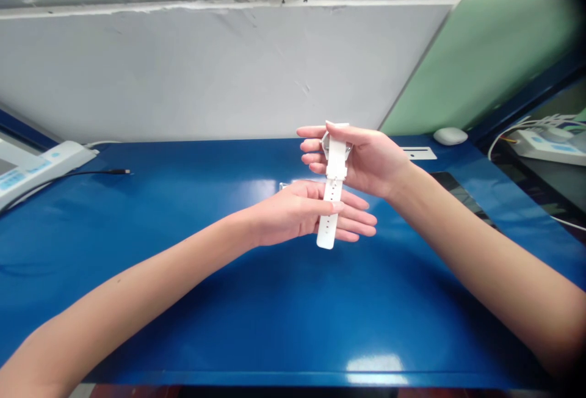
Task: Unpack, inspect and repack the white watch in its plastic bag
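Note:
A white wristwatch [337,152] hangs upright between my two hands above the blue table, its strap fastened near the buckle and the holed end pointing down. My right hand [361,157] grips its upper part, thumb pressed on the strap at the top and fingers behind. Only the silver edges of the case show beside the strap. Lower down, my left hand [315,209] pinches the holed strap end, with the thumb across the front and the fingers stretched out behind it. A small clear object [282,185] is mostly hidden behind my left hand.
The blue table [220,318] ends at a grey-white panel at the back. At the left lie a white power strip [50,166] and a black cable [107,172]. Farther right are a white mouse-like object [450,136], a white slotted plate [419,153] and a dark flat device [460,193].

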Available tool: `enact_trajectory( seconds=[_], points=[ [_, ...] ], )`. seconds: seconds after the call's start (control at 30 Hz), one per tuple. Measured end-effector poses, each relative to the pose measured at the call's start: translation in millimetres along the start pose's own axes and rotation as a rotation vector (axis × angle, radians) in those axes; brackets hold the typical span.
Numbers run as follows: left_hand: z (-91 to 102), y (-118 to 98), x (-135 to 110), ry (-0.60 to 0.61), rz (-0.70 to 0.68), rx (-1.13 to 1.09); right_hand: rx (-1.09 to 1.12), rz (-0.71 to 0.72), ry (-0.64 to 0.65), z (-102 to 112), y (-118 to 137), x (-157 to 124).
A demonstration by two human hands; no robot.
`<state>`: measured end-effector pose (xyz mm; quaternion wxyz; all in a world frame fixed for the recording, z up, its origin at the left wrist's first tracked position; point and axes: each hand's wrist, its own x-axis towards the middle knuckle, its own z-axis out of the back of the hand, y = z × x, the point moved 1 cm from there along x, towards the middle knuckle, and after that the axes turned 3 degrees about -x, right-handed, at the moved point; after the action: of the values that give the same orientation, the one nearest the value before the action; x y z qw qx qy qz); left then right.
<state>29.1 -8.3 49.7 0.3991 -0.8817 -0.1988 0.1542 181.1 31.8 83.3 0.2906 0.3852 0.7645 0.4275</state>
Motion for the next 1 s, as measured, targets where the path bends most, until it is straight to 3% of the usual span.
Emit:
enact_trajectory(
  seconds=[0.2,0.37,0.5,0.57,0.7,0.83,1.0],
  points=[
    [-2.4,0.2,0.2,-0.034,0.015,-0.014,-0.009,-0.016,-0.029,-1.9,1.6,-2.2],
    [0.2,3.0,2.3,-0.041,0.033,-0.009,-0.114,0.082,-0.114,-0.5,8.3,-5.2],
    [3.0,0.5,2.4,-0.044,0.055,-0.077,-0.041,0.15,-0.16,5.3,13.5,-4.8],
    [3.0,-2.5,1.6,-0.093,0.046,-0.15,0.053,0.143,-0.19,7.2,14.8,-2.9],
    [-0.5,-8.4,-0.1,-0.323,-0.06,-0.223,0.17,0.146,-0.247,8.1,13.8,1.9],
    [-5.8,-9.7,0.7,-0.45,-0.099,-0.164,0.045,0.215,-0.261,7.8,9.6,3.9],
    [-2.6,-4.3,3.4,-0.474,-0.134,-0.055,-0.193,0.282,-0.262,9.4,4.9,3.6]
  ],
)
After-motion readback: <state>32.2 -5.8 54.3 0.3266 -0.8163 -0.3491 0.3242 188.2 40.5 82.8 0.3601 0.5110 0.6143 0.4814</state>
